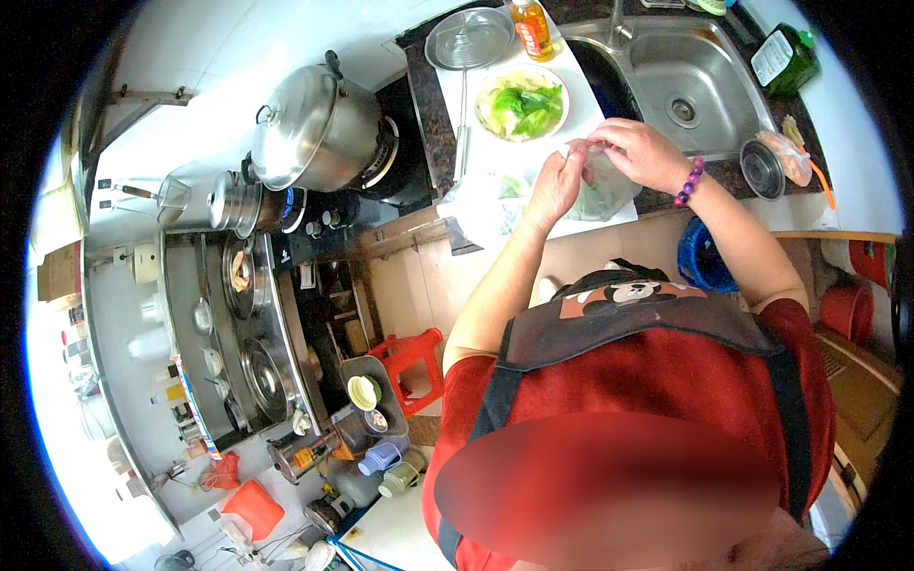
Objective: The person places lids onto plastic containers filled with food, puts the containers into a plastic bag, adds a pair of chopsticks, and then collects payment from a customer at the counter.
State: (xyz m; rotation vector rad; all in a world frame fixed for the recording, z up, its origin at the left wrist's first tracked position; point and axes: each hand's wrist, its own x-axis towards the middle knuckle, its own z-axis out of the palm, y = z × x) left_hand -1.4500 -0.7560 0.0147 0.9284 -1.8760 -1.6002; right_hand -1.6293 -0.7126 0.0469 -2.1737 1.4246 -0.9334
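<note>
My left hand and my right hand, which has purple beads at the wrist, meet over the white board. Both pinch the gathered top of a clear plastic bag. Some green shows through the bag, which rests on the board's near part. Left of it, partly behind my left hand, lies another clear plastic bag with green inside. Beyond my hands, a round bowl holds cut leafy greens. My fingers hide the exact spot where the bag is pinched.
A wire skimmer and an amber bottle are at the board's far end. The steel sink adjoins on the right, near a green bottle and a dark bowl. A large steel pot stands on the gas stove to the left.
</note>
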